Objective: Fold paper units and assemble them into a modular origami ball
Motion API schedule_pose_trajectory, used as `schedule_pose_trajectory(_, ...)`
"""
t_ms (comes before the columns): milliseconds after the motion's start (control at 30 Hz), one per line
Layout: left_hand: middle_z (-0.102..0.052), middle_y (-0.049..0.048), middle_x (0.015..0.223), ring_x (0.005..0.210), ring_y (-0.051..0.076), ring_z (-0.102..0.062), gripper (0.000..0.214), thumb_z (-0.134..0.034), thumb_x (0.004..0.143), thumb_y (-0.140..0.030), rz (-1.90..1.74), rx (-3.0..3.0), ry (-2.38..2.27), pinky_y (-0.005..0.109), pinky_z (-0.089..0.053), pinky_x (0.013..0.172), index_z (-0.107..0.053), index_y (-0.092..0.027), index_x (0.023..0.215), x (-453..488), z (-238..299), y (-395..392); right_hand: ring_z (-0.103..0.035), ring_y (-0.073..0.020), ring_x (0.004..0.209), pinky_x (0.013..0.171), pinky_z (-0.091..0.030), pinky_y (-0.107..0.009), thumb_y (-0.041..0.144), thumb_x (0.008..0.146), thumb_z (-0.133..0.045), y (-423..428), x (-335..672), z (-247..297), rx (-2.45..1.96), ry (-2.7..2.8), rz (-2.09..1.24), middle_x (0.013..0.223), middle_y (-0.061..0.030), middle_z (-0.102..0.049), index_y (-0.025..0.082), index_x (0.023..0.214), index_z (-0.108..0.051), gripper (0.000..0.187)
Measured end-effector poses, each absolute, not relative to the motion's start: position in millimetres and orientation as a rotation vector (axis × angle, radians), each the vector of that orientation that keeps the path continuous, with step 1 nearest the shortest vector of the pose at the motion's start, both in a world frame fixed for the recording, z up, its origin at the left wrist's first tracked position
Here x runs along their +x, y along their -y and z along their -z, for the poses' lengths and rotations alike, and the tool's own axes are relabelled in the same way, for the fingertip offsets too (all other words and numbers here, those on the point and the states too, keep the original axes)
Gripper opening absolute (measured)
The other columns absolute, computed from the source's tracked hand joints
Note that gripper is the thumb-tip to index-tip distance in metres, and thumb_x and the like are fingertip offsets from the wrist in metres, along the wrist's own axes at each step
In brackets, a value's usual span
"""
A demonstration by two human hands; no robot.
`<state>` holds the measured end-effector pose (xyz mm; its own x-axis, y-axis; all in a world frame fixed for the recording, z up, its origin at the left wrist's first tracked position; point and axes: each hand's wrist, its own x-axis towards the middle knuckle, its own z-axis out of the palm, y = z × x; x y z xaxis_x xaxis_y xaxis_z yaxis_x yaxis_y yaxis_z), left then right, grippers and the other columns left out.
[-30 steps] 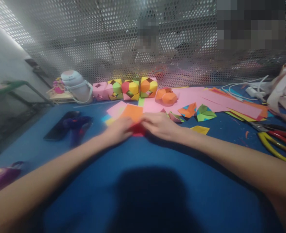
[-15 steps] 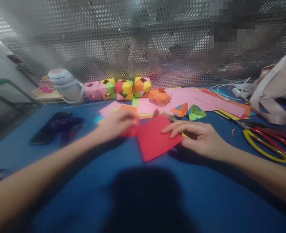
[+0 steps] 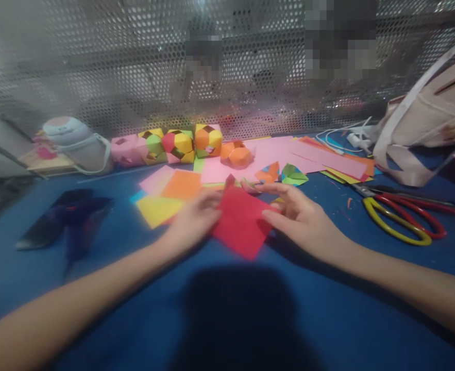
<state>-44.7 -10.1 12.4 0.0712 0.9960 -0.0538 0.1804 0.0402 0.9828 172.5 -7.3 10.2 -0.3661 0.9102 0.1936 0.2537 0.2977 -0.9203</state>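
Note:
A square of red paper is held over the blue table, one corner pointing toward me. My left hand, a little blurred, pinches its left edge. On the right side my right hand grips the sheet, thumb on top and fingers behind it. Just left of my left hand lie loose squares of paper: a yellow square, an orange square and a pink square. Behind the red sheet sit small folded pieces, among them an orange-and-blue piece and a green-and-blue piece.
Several folded paper balls line the mesh panel. Pink paper strips lie at the back. Scissors with yellow and red handles are at right, below a pale bag. At left are a dark phone and a lidded cup.
The red paper has turned so a corner points toward me. My left hand has come from the loose squares to its left edge. The whole view has shifted slightly.

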Motion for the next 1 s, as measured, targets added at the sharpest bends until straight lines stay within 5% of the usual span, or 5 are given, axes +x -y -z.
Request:
schedule_pose_trajectory(200, -0.062, 0.0034, 0.086, 0.079, 0.014, -0.059, 0.028, -0.063, 0.069, -0.019, -1.030, 1.334, -1.307, 0.026, -0.049, 0.072, -0.056, -0.016, 0.096, -43, 1, 19, -0.061, -0.0251, 0.109, 0.094, -0.049, -0.045, 0.020, 0.077, -0.060, 8, 166, 1, -1.109, 1.970, -0.895, 0.123, -0.0092, -0.062, 0.022, 0.124, -0.050, 0.048)
schedule_pose_trajectory(533, -0.064, -0.0006, 0.078, 0.066, 0.009, -0.059, 0.022, -0.066, 0.064, -0.008, -1.125, 0.944, -1.183, 0.020, -0.048, 0.062, -0.063, -0.015, 0.085, -46, -7, 22, -0.067, -0.0174, 0.091, 0.077, -0.055, -0.028, 0.009, 0.078, -0.047, 3, 181, -23, -0.834, 2.333, -0.667, 0.104, -0.0036, -0.071, 0.021, 0.108, -0.065, 0.037)
schedule_pose_trajectory(667, -0.067, 0.0001, 0.073, 0.064, 0.009, -0.062, 0.017, -0.065, 0.063, -0.004, -1.009, 0.754, -1.112, 0.019, -0.050, 0.062, -0.065, -0.014, 0.076, -46, -15, 26, -0.061, -0.0197, 0.094, 0.080, -0.052, -0.034, 0.012, 0.083, -0.050, -1, 183, -25, -0.637, 2.354, -0.354, 0.103, -0.0089, -0.066, 0.020, 0.113, -0.063, 0.034)
schedule_pose_trajectory(767, -0.069, 0.0022, 0.073, 0.064, 0.010, -0.063, 0.010, -0.067, 0.066, -0.007, -0.892, 0.742, -1.097, 0.018, -0.050, 0.062, -0.068, -0.013, 0.074, -44, -21, 29, -0.060, -0.0212, 0.088, 0.077, -0.049, -0.036, 0.020, 0.085, -0.056, 3, 181, -29, -0.604, 2.289, -0.120, 0.093, -0.0104, -0.065, 0.019, 0.092, -0.070, 0.016)
schedule_pose_trajectory(1000, -0.072, 0.0076, 0.096, 0.088, 0.022, -0.066, 0.037, -0.062, 0.077, -0.049, -1.017, 0.818, -0.846, 0.030, -0.055, 0.072, -0.071, -0.016, 0.091, -46, -26, 24, -0.057, -0.0109, 0.049, 0.050, -0.042, -0.022, 0.030, 0.088, -0.053, 18, 169, -39, -1.178, 2.008, -0.946, 0.050, 0.0004, -0.061, 0.018, 0.050, -0.056, 0.040)
